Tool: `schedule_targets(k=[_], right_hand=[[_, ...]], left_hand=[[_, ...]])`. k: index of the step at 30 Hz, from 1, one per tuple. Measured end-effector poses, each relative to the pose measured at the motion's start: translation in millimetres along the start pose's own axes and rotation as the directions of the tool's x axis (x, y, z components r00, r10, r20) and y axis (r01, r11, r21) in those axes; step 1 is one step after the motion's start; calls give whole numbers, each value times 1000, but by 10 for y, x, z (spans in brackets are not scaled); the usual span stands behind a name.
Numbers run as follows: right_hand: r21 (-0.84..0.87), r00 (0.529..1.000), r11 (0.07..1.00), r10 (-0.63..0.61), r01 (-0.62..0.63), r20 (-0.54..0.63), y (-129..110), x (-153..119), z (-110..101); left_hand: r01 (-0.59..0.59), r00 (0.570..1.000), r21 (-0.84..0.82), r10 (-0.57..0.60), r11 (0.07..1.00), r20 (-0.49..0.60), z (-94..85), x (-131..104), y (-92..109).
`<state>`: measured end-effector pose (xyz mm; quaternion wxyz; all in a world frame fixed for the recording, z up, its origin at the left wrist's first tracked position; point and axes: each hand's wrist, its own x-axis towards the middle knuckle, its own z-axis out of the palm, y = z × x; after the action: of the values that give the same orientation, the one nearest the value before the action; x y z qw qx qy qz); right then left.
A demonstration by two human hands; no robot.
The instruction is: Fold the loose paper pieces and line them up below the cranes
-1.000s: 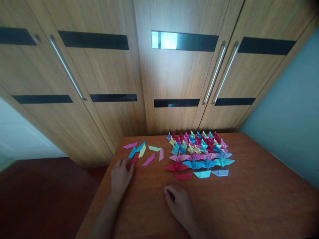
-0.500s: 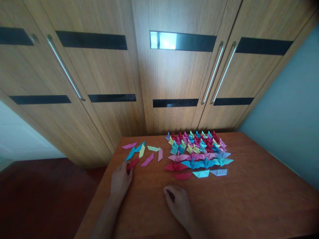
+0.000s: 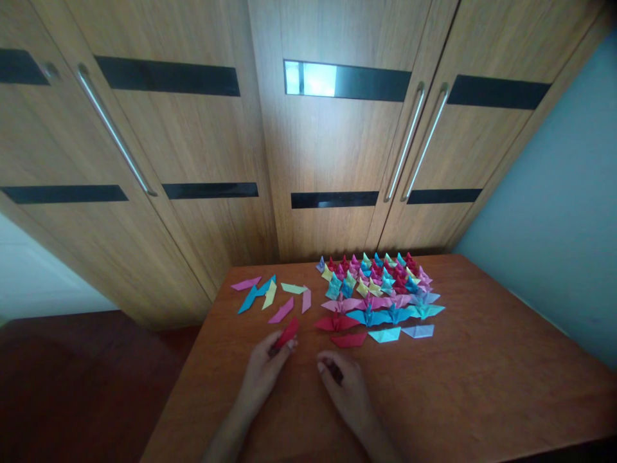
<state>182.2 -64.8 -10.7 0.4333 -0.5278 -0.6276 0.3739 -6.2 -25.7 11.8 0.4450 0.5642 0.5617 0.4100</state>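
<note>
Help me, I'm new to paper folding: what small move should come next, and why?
Probably bring the red folded paper across to the right hand, so that both hands can grip it. The left hand pinches the paper between thumb and fingers, while the right hand is close by, loosely curled, with nothing visible in it.

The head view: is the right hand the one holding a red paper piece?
No, the left hand holds the red paper piece between thumb and fingers, while the right hand is curled apart from it.
</note>
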Motion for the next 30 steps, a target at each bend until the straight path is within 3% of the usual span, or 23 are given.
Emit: schedule_targets(k=[6, 11, 18, 22, 26, 30], right_hand=[[158, 994, 985, 82, -71, -65, 35, -8, -43], [279, 986, 955, 135, -104, -97, 109, -7, -26], [218, 990, 971, 118, -99, -78, 58, -1, -13], [279, 987, 955, 127, -96, -98, 35, -30, -49], [351, 926, 927, 243, -133, -288, 157, -88, -216], [452, 824, 887, 323, -93, -465, 353, -117, -703]], left_hand=[[-12, 978, -40, 20, 999, 205, 289, -102, 90], [25, 939, -84, 6, 996, 345, 420, -164, 56], [28, 927, -41, -10, 999, 376, 441, -208, 19], [38, 938, -29, -26, 999, 346, 448, -216, 53], [73, 948, -49, -54, 996, 313, 434, -217, 52], [98, 952, -89, -68, 991, 299, 398, -219, 54]])
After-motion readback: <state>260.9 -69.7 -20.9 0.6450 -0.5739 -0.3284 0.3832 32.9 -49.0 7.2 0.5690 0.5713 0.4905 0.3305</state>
